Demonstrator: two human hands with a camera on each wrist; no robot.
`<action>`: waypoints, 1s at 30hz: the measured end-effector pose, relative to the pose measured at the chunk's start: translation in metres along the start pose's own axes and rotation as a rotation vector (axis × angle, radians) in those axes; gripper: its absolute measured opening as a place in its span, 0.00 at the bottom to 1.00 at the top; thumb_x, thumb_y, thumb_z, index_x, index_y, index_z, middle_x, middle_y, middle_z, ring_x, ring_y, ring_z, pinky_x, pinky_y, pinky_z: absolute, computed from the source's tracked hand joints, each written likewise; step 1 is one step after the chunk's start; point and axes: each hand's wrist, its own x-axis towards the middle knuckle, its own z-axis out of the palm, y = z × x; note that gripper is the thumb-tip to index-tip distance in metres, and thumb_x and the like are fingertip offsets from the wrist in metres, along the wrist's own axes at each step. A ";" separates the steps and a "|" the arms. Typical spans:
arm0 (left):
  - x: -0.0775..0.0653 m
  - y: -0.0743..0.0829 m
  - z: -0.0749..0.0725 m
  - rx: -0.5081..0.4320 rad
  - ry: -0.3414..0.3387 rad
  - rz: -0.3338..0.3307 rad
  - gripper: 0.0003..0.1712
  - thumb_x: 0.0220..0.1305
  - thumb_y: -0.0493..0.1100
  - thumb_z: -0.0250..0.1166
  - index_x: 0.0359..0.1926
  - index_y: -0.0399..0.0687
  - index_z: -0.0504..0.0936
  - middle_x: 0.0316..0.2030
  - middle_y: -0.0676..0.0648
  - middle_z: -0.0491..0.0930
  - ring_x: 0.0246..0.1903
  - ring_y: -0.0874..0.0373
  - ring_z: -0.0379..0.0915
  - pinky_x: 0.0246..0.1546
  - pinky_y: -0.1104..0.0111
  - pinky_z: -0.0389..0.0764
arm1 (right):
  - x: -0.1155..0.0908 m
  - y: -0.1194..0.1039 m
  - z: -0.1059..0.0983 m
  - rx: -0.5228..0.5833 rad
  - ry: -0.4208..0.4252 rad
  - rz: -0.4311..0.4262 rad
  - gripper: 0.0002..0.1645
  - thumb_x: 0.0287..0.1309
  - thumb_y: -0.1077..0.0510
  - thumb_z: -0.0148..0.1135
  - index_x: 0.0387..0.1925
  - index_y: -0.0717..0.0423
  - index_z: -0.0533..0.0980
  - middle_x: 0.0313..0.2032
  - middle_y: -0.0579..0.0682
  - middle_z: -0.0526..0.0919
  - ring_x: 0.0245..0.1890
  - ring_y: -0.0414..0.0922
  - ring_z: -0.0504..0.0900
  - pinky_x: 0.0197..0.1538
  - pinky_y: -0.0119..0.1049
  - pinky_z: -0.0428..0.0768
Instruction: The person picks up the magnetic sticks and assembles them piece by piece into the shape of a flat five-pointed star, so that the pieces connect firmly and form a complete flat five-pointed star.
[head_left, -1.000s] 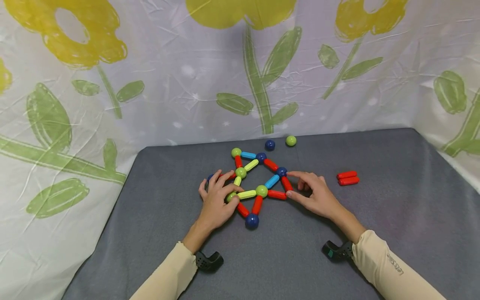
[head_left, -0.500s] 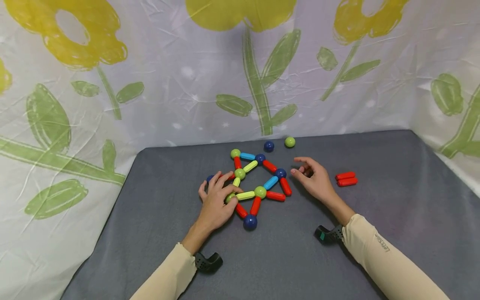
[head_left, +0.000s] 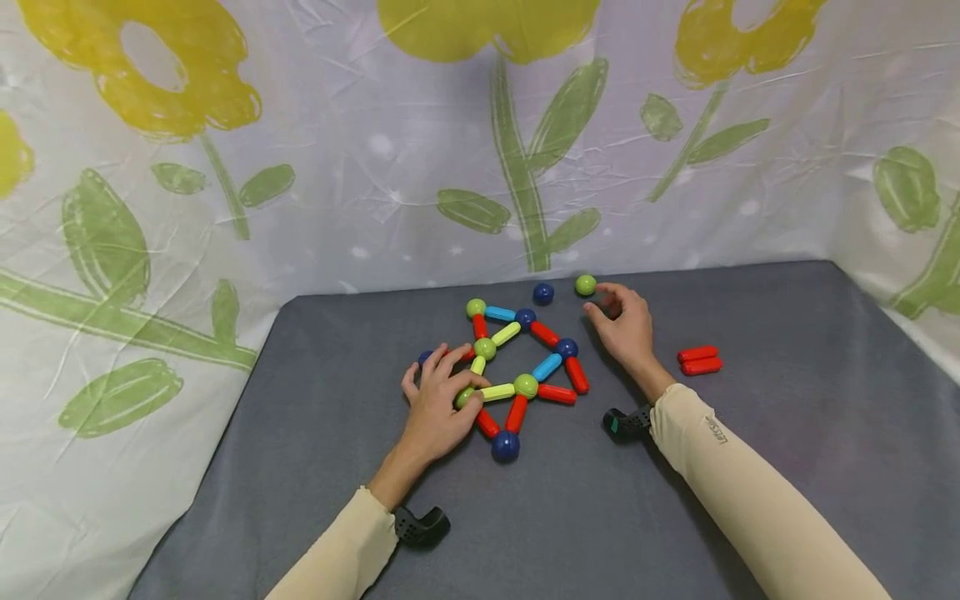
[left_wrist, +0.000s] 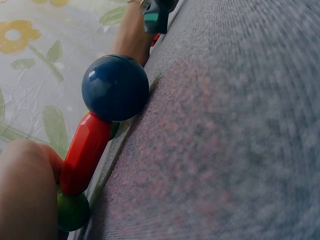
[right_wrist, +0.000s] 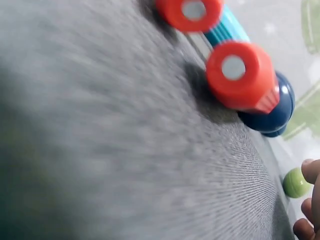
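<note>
A flat frame of magnetic rods and balls lies on the dark cloth. My left hand is over its left part, thumb and index finger on either side of a green ball. At the near corner, two red rods meet at a dark blue ball, seen large in the left wrist view. Two red rods on the right have free ends; the right wrist view shows their silvery tips. My right hand reaches toward a loose green ball, fingers bent and parted, index fingertip right beside it.
A loose dark blue ball sits left of the loose green one, near the cloth's back edge. Two red rods lie side by side at the right. Behind the table hangs a white curtain with painted yellow flowers.
My right hand has left the red rod and blue ball on the frame's right side and moved back to the loose green ball. The left hand stays in place.
</note>
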 end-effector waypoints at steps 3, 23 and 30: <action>0.000 0.000 0.001 0.001 0.001 0.002 0.12 0.63 0.42 0.58 0.35 0.59 0.88 0.70 0.45 0.72 0.75 0.37 0.55 0.67 0.30 0.36 | 0.006 0.002 0.002 -0.026 0.006 -0.005 0.26 0.65 0.55 0.68 0.62 0.57 0.77 0.50 0.64 0.81 0.46 0.61 0.76 0.56 0.56 0.68; -0.002 0.000 0.001 -0.009 0.010 0.022 0.11 0.65 0.43 0.59 0.36 0.60 0.88 0.71 0.45 0.71 0.75 0.37 0.54 0.67 0.29 0.36 | 0.032 0.013 0.005 -0.106 -0.110 -0.048 0.32 0.66 0.52 0.67 0.70 0.53 0.72 0.63 0.62 0.79 0.55 0.62 0.73 0.59 0.59 0.61; -0.002 -0.002 0.001 -0.016 0.025 0.036 0.11 0.64 0.43 0.59 0.35 0.59 0.88 0.70 0.43 0.72 0.74 0.36 0.55 0.65 0.28 0.36 | 0.035 0.013 0.008 -0.111 -0.120 -0.057 0.27 0.65 0.53 0.68 0.64 0.54 0.77 0.59 0.60 0.82 0.52 0.59 0.72 0.57 0.58 0.59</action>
